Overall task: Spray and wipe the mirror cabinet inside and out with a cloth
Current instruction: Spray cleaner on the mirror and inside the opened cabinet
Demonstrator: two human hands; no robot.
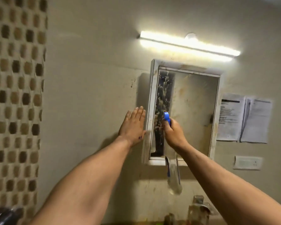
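A white-framed mirror cabinet (152,101) hangs on the wall, its mirror door (195,111) shut, smeared and spotted with droplets on its left part. My right hand (173,135) is shut on a clear spray bottle (173,176) with a blue nozzle (166,116), which points at the mirror's left side. My left hand (133,125) is flat and open, its fingers against the wall and the cabinet's left edge. No cloth is in view.
A lit tube light (188,44) sits above the cabinet. Paper sheets (243,119) are stuck to the wall on the right, above a switch plate (247,162). A tap (201,207) stands below. Mosaic tiles (15,95) cover the left wall.
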